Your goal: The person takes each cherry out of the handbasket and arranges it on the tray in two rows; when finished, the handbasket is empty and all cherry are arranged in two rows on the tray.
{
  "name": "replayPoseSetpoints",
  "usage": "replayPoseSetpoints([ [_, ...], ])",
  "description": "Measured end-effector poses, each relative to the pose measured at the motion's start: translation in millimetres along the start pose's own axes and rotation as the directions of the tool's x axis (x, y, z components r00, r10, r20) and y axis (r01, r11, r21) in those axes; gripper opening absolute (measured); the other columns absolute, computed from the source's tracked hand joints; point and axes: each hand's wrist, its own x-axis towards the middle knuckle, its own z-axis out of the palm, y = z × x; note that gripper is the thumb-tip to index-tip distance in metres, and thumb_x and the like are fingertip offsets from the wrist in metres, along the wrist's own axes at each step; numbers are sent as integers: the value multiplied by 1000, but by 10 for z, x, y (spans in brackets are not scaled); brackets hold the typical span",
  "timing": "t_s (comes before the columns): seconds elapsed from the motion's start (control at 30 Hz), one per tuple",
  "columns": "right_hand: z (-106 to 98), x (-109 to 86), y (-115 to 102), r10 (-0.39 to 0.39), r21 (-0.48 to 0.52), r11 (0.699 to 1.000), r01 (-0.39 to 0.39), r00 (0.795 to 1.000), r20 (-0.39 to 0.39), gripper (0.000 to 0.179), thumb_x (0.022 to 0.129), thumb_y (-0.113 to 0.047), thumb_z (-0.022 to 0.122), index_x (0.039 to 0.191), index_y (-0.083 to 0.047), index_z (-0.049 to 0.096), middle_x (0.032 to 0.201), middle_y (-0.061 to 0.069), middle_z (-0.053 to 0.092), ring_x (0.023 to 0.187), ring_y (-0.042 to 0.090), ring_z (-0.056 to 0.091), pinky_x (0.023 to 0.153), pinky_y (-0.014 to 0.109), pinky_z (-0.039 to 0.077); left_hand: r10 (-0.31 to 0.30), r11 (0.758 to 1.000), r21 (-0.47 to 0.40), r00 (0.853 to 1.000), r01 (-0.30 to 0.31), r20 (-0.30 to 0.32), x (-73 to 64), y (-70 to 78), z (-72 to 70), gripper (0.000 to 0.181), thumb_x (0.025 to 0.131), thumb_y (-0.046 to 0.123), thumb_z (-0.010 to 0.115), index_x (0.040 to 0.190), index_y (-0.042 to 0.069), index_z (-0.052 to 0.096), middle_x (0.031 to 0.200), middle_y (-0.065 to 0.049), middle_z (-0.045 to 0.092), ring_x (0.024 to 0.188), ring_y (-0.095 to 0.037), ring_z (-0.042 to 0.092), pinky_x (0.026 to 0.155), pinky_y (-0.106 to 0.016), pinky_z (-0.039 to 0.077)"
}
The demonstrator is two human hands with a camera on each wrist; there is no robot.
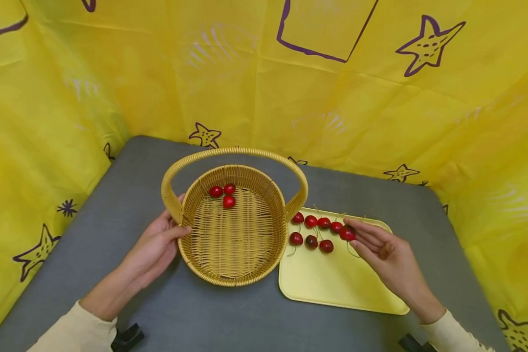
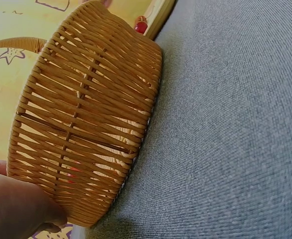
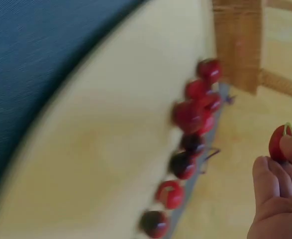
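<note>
A yellow woven basket (image 1: 235, 249) with a tall arched handle stands left of the middle of the table. My left hand (image 1: 156, 244) grips its left side, thumb over the rim and fingers along the outer wall. Inside, three red cherries (image 1: 229, 201) lie near the far left wall. My right hand (image 1: 393, 256) pinches a cherry (image 3: 277, 143) between thumb and fingertips, raised over the pale yellow tray (image 1: 330, 283); its thin green stem hangs down. More cherries (image 1: 311, 241), several of them, lie in two rows toward the tray's far left part, some dark red.
The tray's left edge is right beside the basket on the grey table (image 1: 229, 318). A yellow cloth (image 1: 246, 98) printed with purple starfish hangs behind the table and on both sides. The basket handle (image 1: 233, 151) arches above the bowl.
</note>
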Motion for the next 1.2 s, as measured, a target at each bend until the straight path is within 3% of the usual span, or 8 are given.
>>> replayPoseSetpoints([
  [0.3,-4,-114,416,51,-6,999,-51,999,8,48,97,8,69,144,-3,63,145,21,63,130,9,62,92,29,57,-19,1000,9,1000,19,-2,-15,8,14,86,105,-10,43,171,17,-4,178,1,-3,162,-17,2,128,-31,13],
  [0.47,14,-133,539,104,-45,994,-104,995,6,47,98,3,71,144,-6,64,145,19,64,127,4,64,92,25,57,-24,1000,13,1000,24,-4,-22,4,17,86,105,-9,43,171,17,-6,178,1,-5,162,-17,1,129,-31,12],
  [0.67,31,-150,638,151,2,989,-151,988,34,47,98,2,71,144,0,62,147,23,61,128,3,63,94,24,56,-21,1000,14,1000,21,-3,-18,9,21,86,105,-9,43,171,18,-6,178,1,-6,162,-16,1,128,-31,13],
  [0.93,45,-151,709,128,28,991,-129,990,57,45,97,4,72,141,5,62,145,28,60,127,4,64,94,24,56,-17,1000,14,1000,17,-2,-14,17,28,87,105,-9,44,171,16,-7,178,2,-6,162,-15,-1,129,-32,10],
  [1.2,76,-124,712,105,-89,991,-100,994,44,44,96,-1,75,139,-4,67,142,17,66,124,4,65,94,19,55,-15,1000,12,1000,15,-5,-2,13,20,86,104,-10,42,171,15,-5,178,0,-3,162,-17,2,129,-31,12],
])
